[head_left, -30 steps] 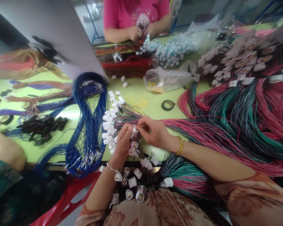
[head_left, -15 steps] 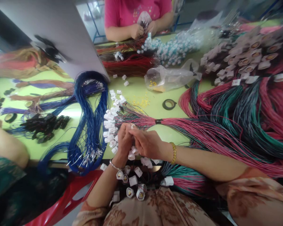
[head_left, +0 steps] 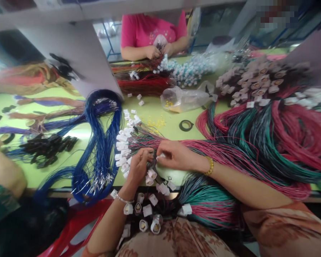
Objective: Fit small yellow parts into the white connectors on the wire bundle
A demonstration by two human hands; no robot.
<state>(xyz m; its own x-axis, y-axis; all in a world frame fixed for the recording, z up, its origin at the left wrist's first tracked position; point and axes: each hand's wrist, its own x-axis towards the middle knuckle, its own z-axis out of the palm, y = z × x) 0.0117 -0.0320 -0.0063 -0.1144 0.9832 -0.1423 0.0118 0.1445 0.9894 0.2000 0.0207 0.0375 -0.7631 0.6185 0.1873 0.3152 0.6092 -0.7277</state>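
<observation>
We work near the front edge of the bench (head_left: 176,123), about its middle. Our right hand (head_left: 176,155) pinches a small white connector (head_left: 161,156) between thumb and forefinger; the fingers are closed on it. Our left hand (head_left: 139,166) sits just to the left, fingers curled shut around thin wire ends (head_left: 150,155) drawn from the pink and green bundle (head_left: 230,153). The two hands almost touch, fingertips facing each other across a narrow gap.

The relation that counts is this: the connector lies at our right fingertips, its open end turned left toward the wire ends, though blur keeps us from being sure of its exact tilt. The bundle's long axis runs left to right across the bench, from our hands out toward the right edge, so the wires come in under our right hand and end at our left fingers. The right hand is the nearer one to the connector; the left is nearer to the wire ends.

Finished connectors (head_left: 149,208) hang below the front edge, over our lap. A blue wire loop (head_left: 101,142) lies to the left, apart from both hands.
</observation>
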